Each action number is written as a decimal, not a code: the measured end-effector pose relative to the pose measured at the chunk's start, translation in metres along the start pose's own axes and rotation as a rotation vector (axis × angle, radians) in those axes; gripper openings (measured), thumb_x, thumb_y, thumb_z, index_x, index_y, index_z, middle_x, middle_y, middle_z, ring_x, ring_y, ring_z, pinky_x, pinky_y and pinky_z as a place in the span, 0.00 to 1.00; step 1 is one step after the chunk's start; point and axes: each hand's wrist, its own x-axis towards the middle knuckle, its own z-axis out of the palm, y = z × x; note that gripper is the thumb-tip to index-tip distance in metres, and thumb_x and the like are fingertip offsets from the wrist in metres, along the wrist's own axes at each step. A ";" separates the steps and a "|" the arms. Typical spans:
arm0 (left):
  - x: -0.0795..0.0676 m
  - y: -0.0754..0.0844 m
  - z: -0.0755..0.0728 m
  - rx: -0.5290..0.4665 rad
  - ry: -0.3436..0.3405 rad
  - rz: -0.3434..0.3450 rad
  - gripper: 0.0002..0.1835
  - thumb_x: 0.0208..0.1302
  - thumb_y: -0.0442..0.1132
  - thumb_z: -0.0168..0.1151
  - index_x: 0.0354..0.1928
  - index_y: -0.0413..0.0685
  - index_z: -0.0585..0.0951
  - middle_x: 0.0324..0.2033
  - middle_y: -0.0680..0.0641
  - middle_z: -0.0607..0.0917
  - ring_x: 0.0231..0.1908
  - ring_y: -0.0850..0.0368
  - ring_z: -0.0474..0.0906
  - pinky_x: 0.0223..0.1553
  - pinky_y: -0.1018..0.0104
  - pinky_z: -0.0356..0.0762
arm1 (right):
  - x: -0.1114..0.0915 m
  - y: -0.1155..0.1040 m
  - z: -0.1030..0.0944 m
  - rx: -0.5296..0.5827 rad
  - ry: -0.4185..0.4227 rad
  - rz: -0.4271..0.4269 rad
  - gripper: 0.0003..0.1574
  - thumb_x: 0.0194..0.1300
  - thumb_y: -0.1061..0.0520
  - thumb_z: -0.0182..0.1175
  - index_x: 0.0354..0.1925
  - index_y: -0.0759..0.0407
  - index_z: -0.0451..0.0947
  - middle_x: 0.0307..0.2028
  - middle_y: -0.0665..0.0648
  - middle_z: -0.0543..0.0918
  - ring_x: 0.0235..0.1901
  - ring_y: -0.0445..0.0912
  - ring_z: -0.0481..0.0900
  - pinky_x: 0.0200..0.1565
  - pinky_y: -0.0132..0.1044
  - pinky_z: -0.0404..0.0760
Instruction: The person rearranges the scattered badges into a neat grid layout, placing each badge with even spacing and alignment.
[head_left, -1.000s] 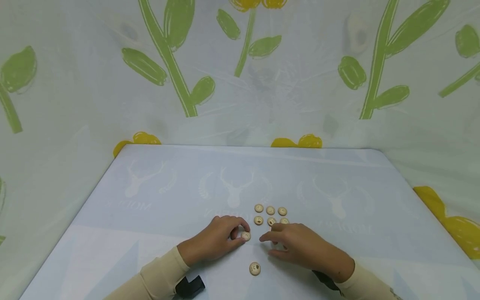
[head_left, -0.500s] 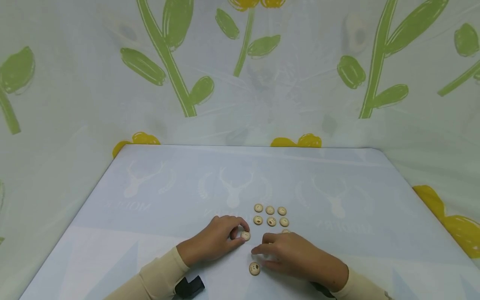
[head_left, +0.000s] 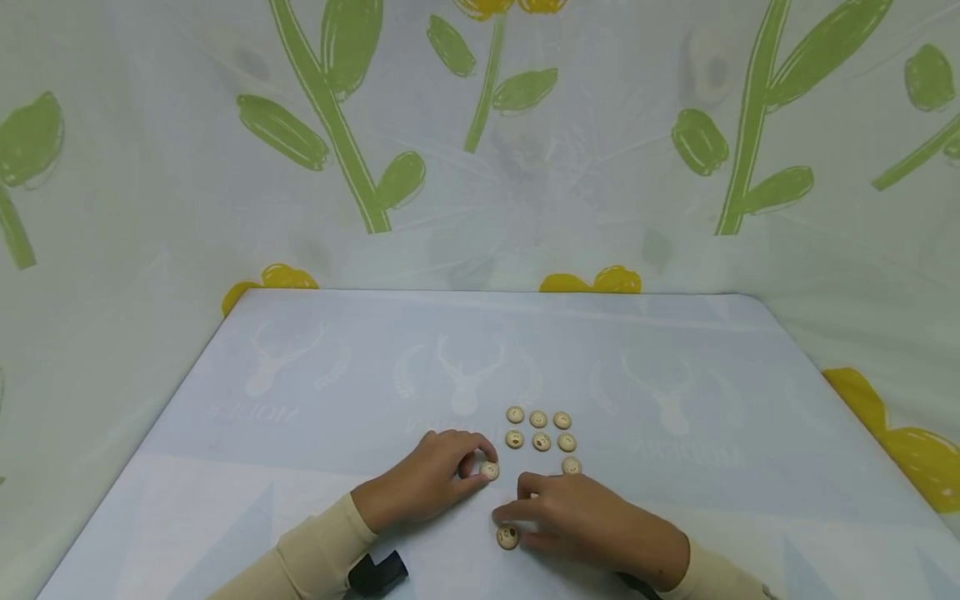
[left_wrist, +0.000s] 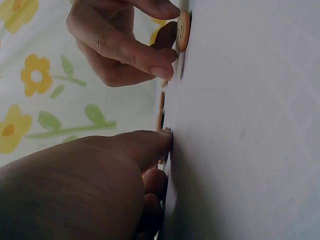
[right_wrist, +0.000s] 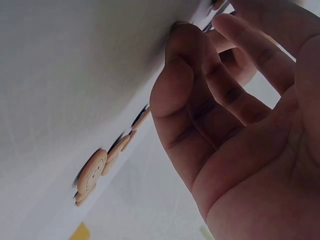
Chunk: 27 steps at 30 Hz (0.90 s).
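In the head view my left hand (head_left: 431, 477) pinches a small round wooden disc (head_left: 490, 471) with a drawn face between thumb and index finger, low at the table. My right hand (head_left: 573, 517) is at another face disc (head_left: 507, 536) nearer to me, its index finger just beyond the rim and its thumb beside it. The left wrist view shows that disc (left_wrist: 183, 31) from the side, between the spread thumb and finger of the right hand (left_wrist: 117, 47). Just beyond the right hand's knuckles lies one more disc (head_left: 572, 465).
Two rows of face discs (head_left: 542, 442) lie beyond the hands, three in each row. They rest on a pale table (head_left: 300, 392) with faint deer-head prints. A white curtain (head_left: 585, 183) with green leaves and yellow flowers hangs behind it. A black device (head_left: 378, 573) sits at the left wrist.
My right hand has moved left and towards me, from beside the rows to the nearest disc. A disc below the right column has come into sight. The left hand has stayed put.
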 end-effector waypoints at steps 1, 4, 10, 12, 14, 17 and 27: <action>0.000 0.000 0.000 0.001 0.001 0.001 0.08 0.68 0.45 0.65 0.47 0.61 0.81 0.23 0.63 0.72 0.25 0.71 0.66 0.42 0.65 0.63 | 0.000 0.000 0.000 -0.006 -0.001 0.000 0.17 0.63 0.51 0.69 0.49 0.33 0.83 0.34 0.43 0.77 0.24 0.28 0.66 0.25 0.17 0.62; 0.000 0.000 0.000 -0.005 0.000 0.000 0.08 0.68 0.45 0.65 0.47 0.61 0.81 0.23 0.63 0.72 0.25 0.71 0.66 0.41 0.66 0.64 | 0.000 -0.001 -0.001 -0.015 -0.010 -0.005 0.18 0.61 0.52 0.70 0.48 0.33 0.83 0.34 0.43 0.77 0.25 0.29 0.67 0.25 0.17 0.63; 0.000 0.001 -0.001 -0.012 -0.006 -0.007 0.08 0.68 0.46 0.65 0.47 0.60 0.81 0.23 0.63 0.72 0.25 0.71 0.66 0.40 0.67 0.64 | 0.000 -0.002 -0.001 -0.018 -0.014 -0.006 0.24 0.58 0.55 0.73 0.50 0.32 0.84 0.34 0.43 0.78 0.26 0.29 0.68 0.25 0.17 0.63; 0.000 0.001 -0.001 -0.008 -0.005 -0.006 0.08 0.68 0.46 0.65 0.47 0.60 0.81 0.23 0.63 0.72 0.25 0.71 0.66 0.40 0.67 0.63 | 0.000 -0.002 0.000 -0.025 -0.014 -0.009 0.24 0.57 0.55 0.73 0.50 0.32 0.84 0.34 0.42 0.78 0.26 0.29 0.68 0.25 0.17 0.63; 0.000 0.002 -0.001 -0.006 -0.004 -0.006 0.08 0.68 0.46 0.65 0.47 0.60 0.81 0.23 0.63 0.72 0.25 0.70 0.66 0.40 0.67 0.63 | 0.000 -0.002 0.000 -0.031 -0.007 -0.017 0.23 0.57 0.55 0.74 0.49 0.32 0.85 0.34 0.42 0.78 0.25 0.29 0.68 0.25 0.16 0.62; 0.000 0.001 -0.001 -0.003 -0.005 -0.008 0.08 0.68 0.46 0.65 0.47 0.61 0.81 0.23 0.63 0.72 0.26 0.70 0.66 0.40 0.66 0.63 | 0.000 -0.002 0.001 -0.026 0.001 -0.024 0.22 0.58 0.55 0.74 0.48 0.33 0.86 0.34 0.42 0.77 0.24 0.28 0.68 0.25 0.17 0.63; 0.001 0.000 0.001 0.001 -0.004 -0.006 0.08 0.68 0.46 0.65 0.48 0.61 0.81 0.24 0.63 0.72 0.26 0.70 0.66 0.41 0.66 0.63 | 0.001 -0.002 0.002 -0.009 0.018 -0.032 0.14 0.60 0.51 0.72 0.45 0.36 0.87 0.32 0.42 0.78 0.25 0.27 0.67 0.27 0.14 0.61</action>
